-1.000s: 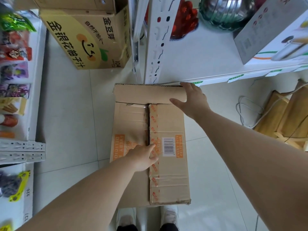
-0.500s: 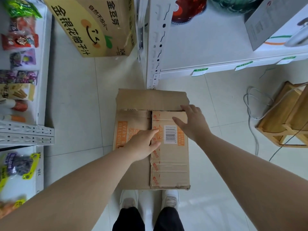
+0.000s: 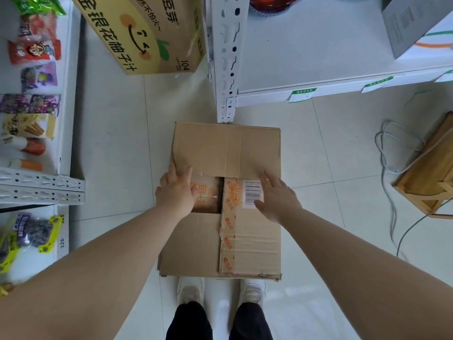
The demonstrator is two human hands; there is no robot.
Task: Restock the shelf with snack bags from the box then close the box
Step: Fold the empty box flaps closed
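While both hands are working the lid, left hand [image 3: 177, 190] is lying with fairly straight fingers on the near edge of the far flap [image 3: 225, 148], pressing it down and gripping nothing; right hand [image 3: 278, 196] is resting flat and relaxed on the taped flap [image 3: 250, 236], fingertips by the barcode label [image 3: 252, 193], also holding nothing; box [image 3: 196, 244] is sitting on the floor directly under both hands, flaps mostly folded in; between the hands a small opening is showing an orange-printed surface [image 3: 207, 195], cannot tell whether inner flap or bag.

Handling, my read: worn corrugated card, stiff across each panel but hinging freely at the creases, so flaps are probably wanting to spring up; old tape is not looking reusable; best hold is the free flap edges near the corners, tucking one under the next; weight unknown, so lifting from the bottom edges, never by the flaps.

Left of the left hand, shelf [image 3: 71, 119] is carrying snack bags [image 3: 34, 52]; beyond the fingertips, a perforated upright [image 3: 225, 57] and a yellow carton [image 3: 147, 33] are standing; right of the right hand, a cable [image 3: 392, 153] is trailing toward a wooden frame [image 3: 429, 173]; behind the wrists, shoes [image 3: 191, 293] are touching the box's near side.
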